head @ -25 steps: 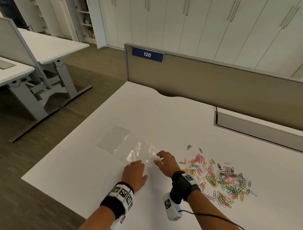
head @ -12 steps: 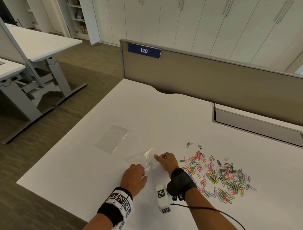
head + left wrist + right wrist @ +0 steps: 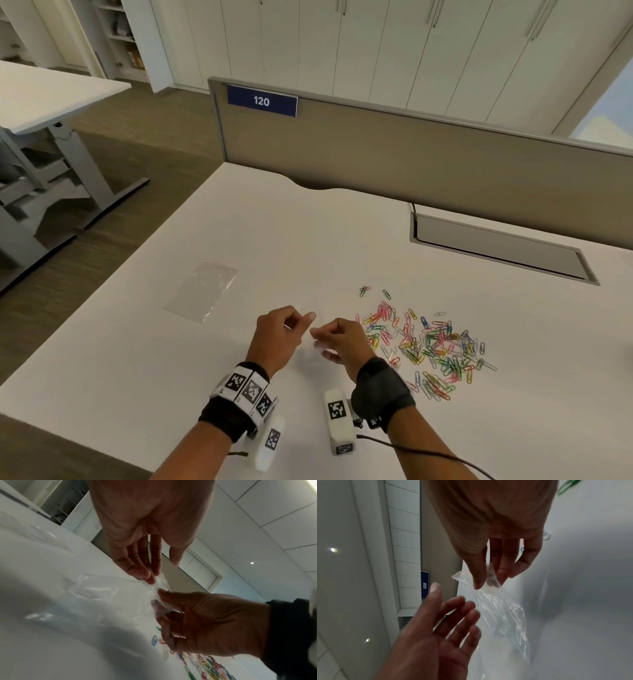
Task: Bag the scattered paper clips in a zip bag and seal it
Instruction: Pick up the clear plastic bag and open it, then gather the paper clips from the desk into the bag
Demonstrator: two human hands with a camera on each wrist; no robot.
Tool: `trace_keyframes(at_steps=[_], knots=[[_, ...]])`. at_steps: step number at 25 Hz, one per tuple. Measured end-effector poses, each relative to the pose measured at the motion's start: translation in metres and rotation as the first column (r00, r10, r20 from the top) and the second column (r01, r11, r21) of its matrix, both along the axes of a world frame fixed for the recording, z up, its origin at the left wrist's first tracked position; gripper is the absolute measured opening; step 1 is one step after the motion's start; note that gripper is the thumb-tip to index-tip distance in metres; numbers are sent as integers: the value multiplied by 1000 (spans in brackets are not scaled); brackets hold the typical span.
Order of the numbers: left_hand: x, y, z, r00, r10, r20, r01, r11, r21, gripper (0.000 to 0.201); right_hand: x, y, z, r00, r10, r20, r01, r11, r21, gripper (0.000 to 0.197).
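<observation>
A clear zip bag [image 3: 501, 609] hangs just above the white table [image 3: 239, 222]. My right hand [image 3: 488, 580] pinches its top edge between thumb and fingers. My left hand [image 3: 453, 601] is next to it with straight fingers and the thumb spread away; its fingertips [image 3: 149, 578] touch the bag's edge [image 3: 161, 582]. In the head view both hands, left [image 3: 298, 322] and right [image 3: 320, 337], meet near the table's front, and the bag is barely visible between them. Several coloured paper clips [image 3: 421, 346] lie scattered just right of my right hand.
A second clear bag [image 3: 202, 291] lies flat on the table to the left of my hands. A grey cable hatch [image 3: 496, 246] sits at the back right, in front of a beige partition [image 3: 411, 154] labelled 120. The table's left edge drops to the floor.
My left hand was flat on the bag on the table; now it is raised, fingertips at the bag's edge. My right hand has picked the bag up and pulled it nearer to me.
</observation>
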State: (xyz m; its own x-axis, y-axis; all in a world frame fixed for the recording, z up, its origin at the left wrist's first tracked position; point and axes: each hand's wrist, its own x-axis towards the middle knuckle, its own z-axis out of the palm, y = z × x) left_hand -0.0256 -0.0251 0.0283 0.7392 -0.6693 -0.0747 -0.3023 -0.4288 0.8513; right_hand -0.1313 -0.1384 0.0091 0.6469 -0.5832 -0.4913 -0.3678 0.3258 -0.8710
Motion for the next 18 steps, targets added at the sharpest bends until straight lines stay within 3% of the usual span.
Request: trace_keyframes(at_steps=[7,12,16,18], knots=[[-48,-41,2,996,20,82,-30,993,115,12,-42,-22,10,990,138,35,-137,990,-30,10],[-68,-59,1,973,-7,229,-22,992,122,8,-69,-43,1,999,-39,37,36,997,68,15],[-85,-69,-3,932,-196,303,145,972,184,12,-86,-57,-7,1000,-6,7,6,1000,-10,6],[-93,-75,-5,904,-283,321,225,952,207,14,-96,-67,-9,999,47,2,-47,997,-64,29]])
